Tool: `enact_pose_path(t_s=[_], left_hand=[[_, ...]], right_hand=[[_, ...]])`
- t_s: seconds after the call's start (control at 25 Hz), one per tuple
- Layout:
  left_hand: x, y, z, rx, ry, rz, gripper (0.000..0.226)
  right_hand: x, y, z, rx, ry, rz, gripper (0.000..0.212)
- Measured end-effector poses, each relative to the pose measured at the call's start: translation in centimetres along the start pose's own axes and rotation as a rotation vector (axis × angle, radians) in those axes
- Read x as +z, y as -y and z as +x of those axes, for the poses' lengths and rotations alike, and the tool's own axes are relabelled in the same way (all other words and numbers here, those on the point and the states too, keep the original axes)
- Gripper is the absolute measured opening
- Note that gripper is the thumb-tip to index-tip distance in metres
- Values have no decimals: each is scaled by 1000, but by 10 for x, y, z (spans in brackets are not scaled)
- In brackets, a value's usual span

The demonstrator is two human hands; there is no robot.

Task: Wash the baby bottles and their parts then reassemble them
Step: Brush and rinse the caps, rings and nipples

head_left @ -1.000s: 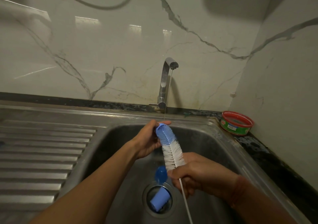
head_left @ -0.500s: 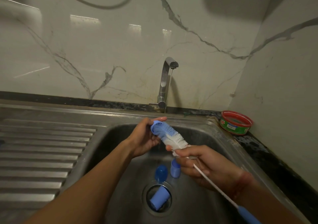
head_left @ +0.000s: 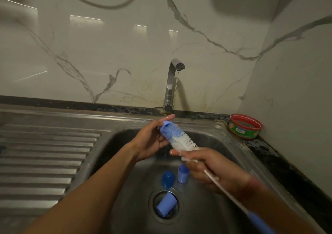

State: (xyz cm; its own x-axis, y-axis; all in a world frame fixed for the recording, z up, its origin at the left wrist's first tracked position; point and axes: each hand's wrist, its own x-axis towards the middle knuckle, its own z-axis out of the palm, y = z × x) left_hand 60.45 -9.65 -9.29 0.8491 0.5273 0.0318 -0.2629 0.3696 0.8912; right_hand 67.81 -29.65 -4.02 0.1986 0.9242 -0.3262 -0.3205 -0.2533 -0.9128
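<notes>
Over the sink, our left hand grips the blue bottle part while our right hand pinches the bottle brush, whose bristles sit inside that part, under the running faucet.

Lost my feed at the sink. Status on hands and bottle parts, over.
Left hand grips blue part over bottle brush. Right hand holds brush wire. Three blue pieces in sink, one on drain. Tap trickling.
</notes>
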Motion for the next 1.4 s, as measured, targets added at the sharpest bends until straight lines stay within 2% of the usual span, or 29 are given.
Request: enact_pose_path(t_s=[0.04,0.08,0.24,0.32,0.6,0.76,0.96,1.0,1.12,1.4], left_hand=[[3,0,-1,-11,22,9,36],[7,1,-1,-24,41,51,35],[21,6,-5,-16,68,291,34],[22,7,-3,11,31,306,42],[11,10,8,27,-183,242,67],[12,16,18,8,-252,172,62],[21,12,18,35,-347,126,45],[21,12,17,39,-343,124,47],[25,16,13,6,-250,127,71],[67,24,-5,-215,-156,-32,39]], right_hand=[[-3,1,1,18,12,100,29],[-5,1,2,9,-3,67,29],[2,-6,1,-116,-214,-532,21],[5,-6,2,-132,-266,-608,22],[11,-5,-1,-125,-227,-530,20],[10,-5,1,-110,-221,-461,19],[9,-7,3,-116,-205,-403,21],[8,-8,3,-118,-207,-388,21],[5,-8,2,-133,-214,-351,21],[3,-7,6,-163,-262,-324,23]])
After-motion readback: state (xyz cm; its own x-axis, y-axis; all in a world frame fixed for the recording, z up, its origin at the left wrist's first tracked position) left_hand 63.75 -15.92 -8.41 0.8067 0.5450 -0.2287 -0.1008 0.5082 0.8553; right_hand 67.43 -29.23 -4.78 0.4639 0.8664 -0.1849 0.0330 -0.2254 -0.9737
